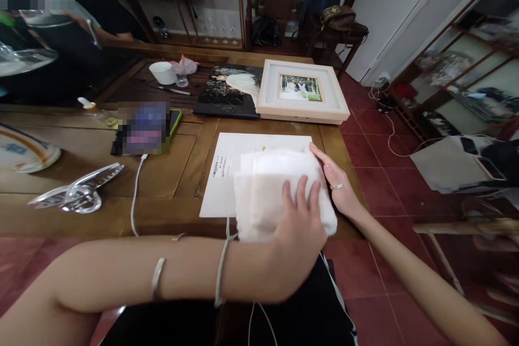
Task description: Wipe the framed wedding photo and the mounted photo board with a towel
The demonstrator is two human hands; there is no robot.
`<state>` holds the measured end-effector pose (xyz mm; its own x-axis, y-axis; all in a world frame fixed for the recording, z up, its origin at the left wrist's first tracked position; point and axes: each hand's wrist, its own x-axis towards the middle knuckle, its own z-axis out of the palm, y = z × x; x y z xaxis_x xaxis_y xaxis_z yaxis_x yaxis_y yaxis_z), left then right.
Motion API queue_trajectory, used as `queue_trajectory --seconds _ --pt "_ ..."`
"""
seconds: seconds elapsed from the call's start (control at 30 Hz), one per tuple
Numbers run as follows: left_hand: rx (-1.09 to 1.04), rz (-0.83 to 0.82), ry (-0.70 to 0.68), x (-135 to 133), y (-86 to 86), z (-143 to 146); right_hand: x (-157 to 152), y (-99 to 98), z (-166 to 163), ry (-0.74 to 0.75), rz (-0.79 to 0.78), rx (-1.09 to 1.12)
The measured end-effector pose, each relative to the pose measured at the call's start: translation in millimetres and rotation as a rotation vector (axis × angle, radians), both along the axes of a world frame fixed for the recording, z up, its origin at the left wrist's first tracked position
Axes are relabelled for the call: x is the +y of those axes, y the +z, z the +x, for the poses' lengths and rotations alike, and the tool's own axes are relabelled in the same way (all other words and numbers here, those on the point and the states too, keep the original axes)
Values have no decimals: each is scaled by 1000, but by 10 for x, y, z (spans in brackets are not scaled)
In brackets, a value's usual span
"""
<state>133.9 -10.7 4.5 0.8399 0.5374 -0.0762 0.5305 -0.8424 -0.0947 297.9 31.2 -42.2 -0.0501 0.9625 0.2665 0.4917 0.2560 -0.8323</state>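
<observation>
Cloth (263, 192), white and folded, lies on the white board (217, 197), directly under the left hand (302, 227), whose spread fingers cover it without pinching; the right hand (340, 189), part-open, flanks its right edge, grip unclear from here.

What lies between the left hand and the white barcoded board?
A folded white cloth, in the head view: the left hand rests on it, and it covers part of the white barcoded board.

Cloth (261, 192) hides part of white panel (221, 192); label print (219, 166) unreadably small.
</observation>
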Motion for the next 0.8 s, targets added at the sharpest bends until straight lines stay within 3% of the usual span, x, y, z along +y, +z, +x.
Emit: queue_trajectory --seconds 0.13,0.23,0.4,0.5,0.6,0.7,0.8 --pt "-58 80 -40 -346 -61 -275 0 14 -16 59 13 -124" --pt "-82 22 -46 -274 -24 -459 16 8 -31 121 29 -249" --pt "-74 -167 48 443 80 -634 38 -21 -54 143 71 -381" --pt "-129 -204 140 939 35 -715 35 -29 -65 156 91 -418" --pt "-138 -218 161 1216 -33 -778 29 -26 -71 156 83 -435" --pt "-81 -171 111 1153 -37 -816 28 -27 -71 161 83 -442" --pt "-25 -141 44 813 -2 -865 31 -40 -68 153 88 -456"
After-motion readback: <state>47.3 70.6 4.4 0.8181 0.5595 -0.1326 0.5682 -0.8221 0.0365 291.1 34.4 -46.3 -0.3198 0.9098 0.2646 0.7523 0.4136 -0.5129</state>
